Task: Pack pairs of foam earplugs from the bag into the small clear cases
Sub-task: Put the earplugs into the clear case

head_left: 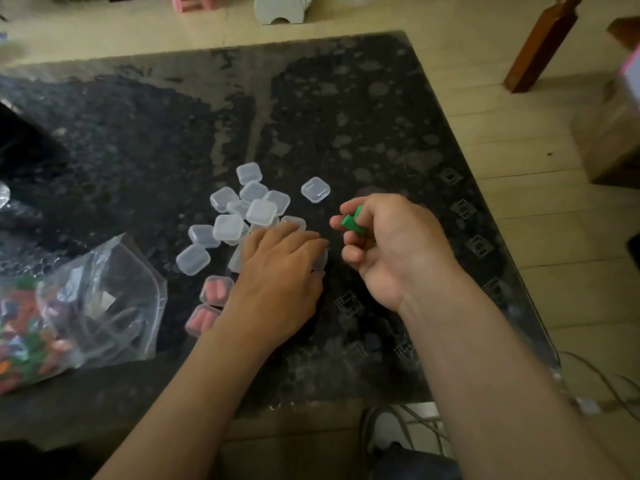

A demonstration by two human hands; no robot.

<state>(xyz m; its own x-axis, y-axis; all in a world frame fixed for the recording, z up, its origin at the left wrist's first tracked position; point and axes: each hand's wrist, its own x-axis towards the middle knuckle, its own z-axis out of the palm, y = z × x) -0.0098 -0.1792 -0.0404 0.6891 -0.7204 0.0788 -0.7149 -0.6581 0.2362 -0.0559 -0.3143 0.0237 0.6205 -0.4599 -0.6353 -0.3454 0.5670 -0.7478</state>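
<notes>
My right hand pinches green foam earplugs between thumb and fingers, a little above the dark table. My left hand lies palm down over a small clear case at the near edge of a pile of several empty clear cases; its fingers curl round that case. Two shut cases with pink earplugs lie just left of my left wrist. The clear plastic bag with several coloured earplugs lies at the left edge.
One lone clear case sits apart, beyond my right hand. A wooden furniture leg and a cardboard box stand on the floor to the right. Cables hang off the table's near right corner.
</notes>
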